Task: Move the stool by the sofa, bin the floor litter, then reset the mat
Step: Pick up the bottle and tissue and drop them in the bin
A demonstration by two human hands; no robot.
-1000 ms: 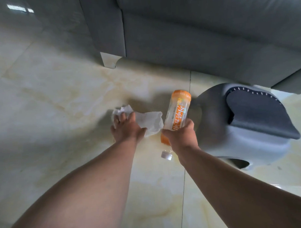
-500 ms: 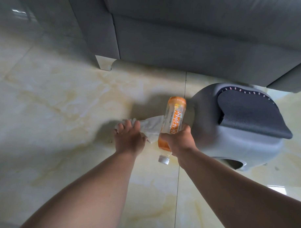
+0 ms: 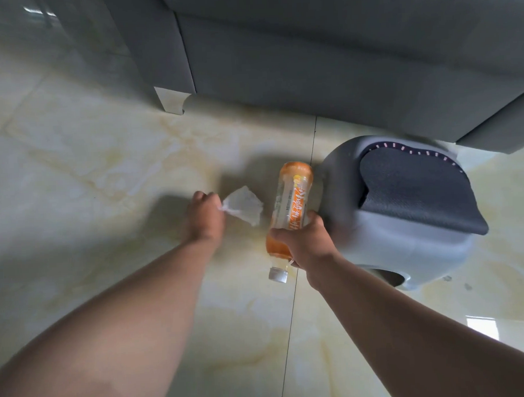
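Observation:
My right hand (image 3: pixel 302 246) grips an orange drink bottle (image 3: pixel 290 203) around its lower half, white cap pointing toward me and base pointing at the sofa. My left hand (image 3: pixel 205 218) is closed on one corner of a crumpled white tissue (image 3: pixel 243 205), which hangs out to the right of the fingers above the floor. A grey plastic stool (image 3: pixel 405 241) with a dark padded seat stands just right of the bottle, close to the grey sofa (image 3: pixel 324 62). No mat or bin shows in this view.
The floor is glossy cream marble tile with a grout line (image 3: pixel 291 301) running toward me. The sofa's pale foot (image 3: pixel 171 100) stands at the upper left. A bright window reflection (image 3: pixel 482 327) lies on the tile at lower right.
My left hand went from lying flat over the tissue to pinching it and lifting it off the floor. The bottle in my right hand stayed held, shifting slightly.

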